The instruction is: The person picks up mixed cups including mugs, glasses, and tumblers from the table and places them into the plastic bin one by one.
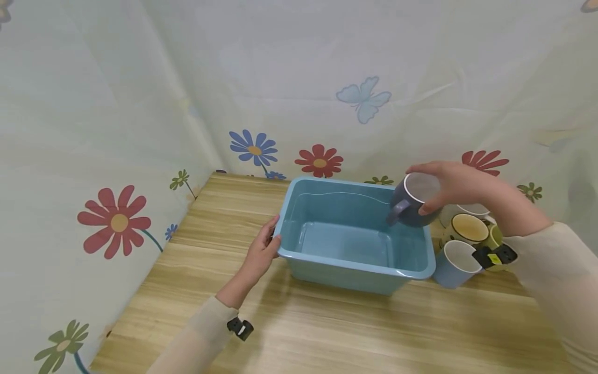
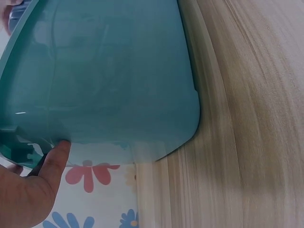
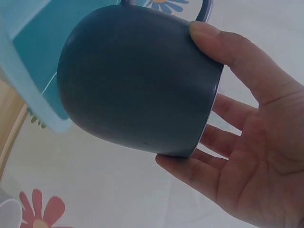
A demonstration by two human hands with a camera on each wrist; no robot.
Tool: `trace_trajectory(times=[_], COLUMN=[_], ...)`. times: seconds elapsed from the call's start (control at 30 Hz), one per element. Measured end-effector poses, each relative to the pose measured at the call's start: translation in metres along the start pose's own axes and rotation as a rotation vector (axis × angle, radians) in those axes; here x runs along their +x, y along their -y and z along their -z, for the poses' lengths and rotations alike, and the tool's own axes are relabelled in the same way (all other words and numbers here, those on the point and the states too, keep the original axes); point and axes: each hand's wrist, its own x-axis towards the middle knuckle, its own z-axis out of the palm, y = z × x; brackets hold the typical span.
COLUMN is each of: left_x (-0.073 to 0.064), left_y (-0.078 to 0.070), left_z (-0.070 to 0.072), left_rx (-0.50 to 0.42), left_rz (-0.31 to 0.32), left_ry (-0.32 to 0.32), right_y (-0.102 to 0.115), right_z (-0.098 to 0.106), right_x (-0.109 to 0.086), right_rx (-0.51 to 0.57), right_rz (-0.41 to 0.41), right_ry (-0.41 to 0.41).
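Note:
A dark blue mug point(image 1: 405, 202) with a white inside is held in my right hand point(image 1: 460, 183), over the right end of a light blue plastic tub point(image 1: 359, 267). In the right wrist view, the thumb point(image 3: 209, 40) lies near the handle and the fingers reach round the rim of the mug point(image 3: 137, 80). The mug is tilted, its handle toward the tub. My left hand point(image 1: 259, 252) grips the tub's left end at the rim, with the thumb on the outer wall in the left wrist view. The tub's visible floor is bare.
Right of the tub stand several cups: a light blue cup point(image 1: 455, 267), a yellow mug point(image 1: 469, 228) and others partly hidden by my right arm. The wooden table point(image 1: 196, 275) meets a flower-printed curtain point(image 1: 280, 78) behind the tub and at the left.

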Motion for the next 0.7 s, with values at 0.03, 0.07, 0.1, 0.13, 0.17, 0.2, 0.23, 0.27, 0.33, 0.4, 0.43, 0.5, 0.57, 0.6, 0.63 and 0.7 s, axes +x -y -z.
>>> trace_trajectory(times=[0.03,0.07,0.1,0.13,0.17,0.2,0.23,0.27,0.33,0.4,0.43,0.5,0.57,0.6,0.63,0.7], left_x=[0.0,0.001,0.001,0.001,0.002,0.002,0.002,0.002,0.002,0.002,0.002,0.002,0.002,0.002,0.002,0.002], left_y=[0.0,0.0,0.001,0.001,0.001,0.001,0.001,0.002,0.002,0.002,0.001,0.001,0.001,0.001,0.001,0.002], left_z=[0.0,-0.001,-0.001,-0.001,-0.001,-0.001,-0.001,-0.001,0.0,0.0,0.0,0.0,0.0,0.0,0.0,0.0], left_rx=[-0.004,-0.007,-0.014,-0.016,-0.016,-0.014,-0.012,-0.009,0.0,0.005,0.004,0.003,-0.004,-0.006,-0.009,-0.012], left_rz=[0.0,-0.001,0.002,0.001,-0.001,-0.001,0.0,-0.003,-0.005,-0.006,-0.004,-0.002,0.002,0.002,0.005,0.001], left_ry=[-0.001,-0.002,-0.002,-0.002,-0.002,-0.003,-0.005,-0.005,-0.005,-0.004,-0.003,-0.002,-0.002,0.0,0.0,0.001], right_y=[0.002,0.003,0.005,0.006,0.008,0.009,0.011,0.012,0.015,0.017,0.019,0.021,0.024,0.025,0.026,0.029], right_z=[0.0,-0.001,-0.002,-0.002,-0.003,-0.004,-0.005,-0.006,-0.009,-0.011,-0.012,-0.013,-0.015,-0.016,-0.016,-0.018], right_x=[0.002,0.003,0.005,0.006,0.007,0.009,0.011,0.012,0.016,0.019,0.02,0.023,0.027,0.028,0.03,0.034], right_rx=[0.001,-0.001,-0.003,-0.003,-0.002,0.002,0.008,0.014,0.034,0.049,0.055,0.061,0.062,0.06,0.055,0.051], right_rz=[0.002,0.0,-0.002,-0.003,-0.006,-0.01,-0.011,-0.013,-0.008,-0.004,0.0,0.007,0.02,0.025,0.031,0.039], right_ry=[-0.001,-0.003,-0.004,-0.005,-0.006,-0.005,-0.003,-0.001,0.002,0.006,0.008,0.009,0.011,0.011,0.012,0.012])
